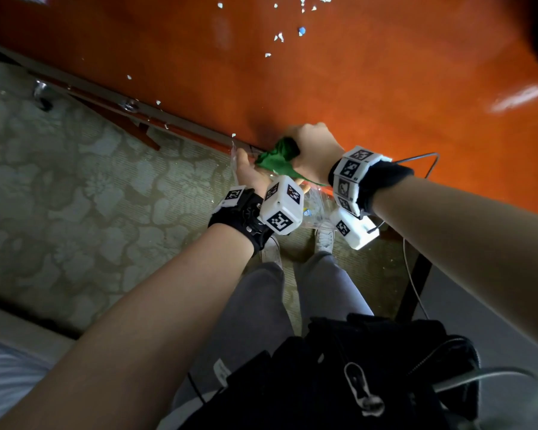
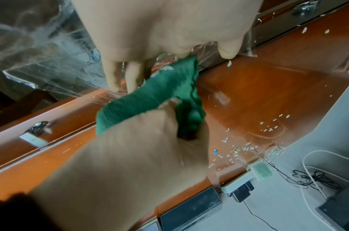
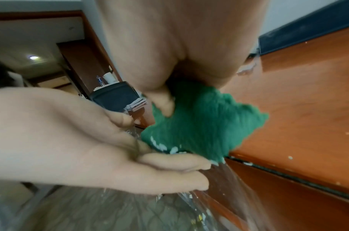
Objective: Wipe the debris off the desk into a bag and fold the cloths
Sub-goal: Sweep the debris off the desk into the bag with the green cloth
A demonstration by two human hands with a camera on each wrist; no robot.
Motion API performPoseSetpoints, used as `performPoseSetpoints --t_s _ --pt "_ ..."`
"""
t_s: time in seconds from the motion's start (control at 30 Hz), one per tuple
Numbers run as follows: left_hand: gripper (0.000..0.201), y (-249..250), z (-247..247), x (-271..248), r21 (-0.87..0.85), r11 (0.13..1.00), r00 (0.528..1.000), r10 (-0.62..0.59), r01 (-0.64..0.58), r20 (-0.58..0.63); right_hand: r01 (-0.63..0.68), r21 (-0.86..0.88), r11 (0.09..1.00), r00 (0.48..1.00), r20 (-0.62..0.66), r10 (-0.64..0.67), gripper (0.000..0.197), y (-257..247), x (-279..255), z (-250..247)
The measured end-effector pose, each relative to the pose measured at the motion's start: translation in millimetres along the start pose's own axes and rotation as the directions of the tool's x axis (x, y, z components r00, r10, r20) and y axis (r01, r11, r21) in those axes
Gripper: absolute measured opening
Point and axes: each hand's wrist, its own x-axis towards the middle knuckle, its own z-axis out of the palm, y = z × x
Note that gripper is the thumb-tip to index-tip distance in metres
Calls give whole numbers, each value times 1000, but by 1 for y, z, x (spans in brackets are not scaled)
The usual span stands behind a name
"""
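Many scraps dot the desk; right hand clutches the cloth, left hand seemingly pinches the bag, clear only from the wrists.

1 green cloth, 1 clear bag, 2 hands.

My left hand holds clear bag at tabletop edge; right hand grips green cloth; paper scraps beyond.
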Motion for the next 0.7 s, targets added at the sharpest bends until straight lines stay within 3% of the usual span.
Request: performPoseSetpoints --t_s 0.17,0.23,0.27,0.3,0.4,0.47,0.57,0.63,0.7 --pt "85 -2 3 1 10 1000 1000 12 -12 -4 -22 20 1000 999 -39 22 25 0 0 0" --pt "99 -7 -12 35 25 1000 1000 15 -14 -25 -10 28 1000 999 -30 10 25 -2 -1 1" --pt "110 -10 -18 50 91 995 992 60 -50 -114 3 30 1000 1000 -15 -2 26 -2 -2 2" --pt "111 -11 -17 45 70 996 990 66 -57 -127 3 36 999 1000 -22 -2 27 -2 -2 3" --pt "88 -7 -11 42 197 974 985 137 -114 -104 -3 59 998 998 -67 7 23 -2 -1 2" --pt "97 -6 -8 33 188 970 970 183 -152 -160 16 33 999 999 -49 -15 22 -3 -2 3" --pt "105 -18 -24 61 200 977 984 103 -73 -143 10 18 1000 998 -69 -9 22 -4 1 3" --pt "119 -18 -34 79 143 983 980 132 -111 -149 18 5 1000 997 -80 -17 22 -5 2 5" --pt "125 -16 -47 122 54 996 995 74 -71 -63 17 14 1000 997 -81 -16 22 -6 2 3"
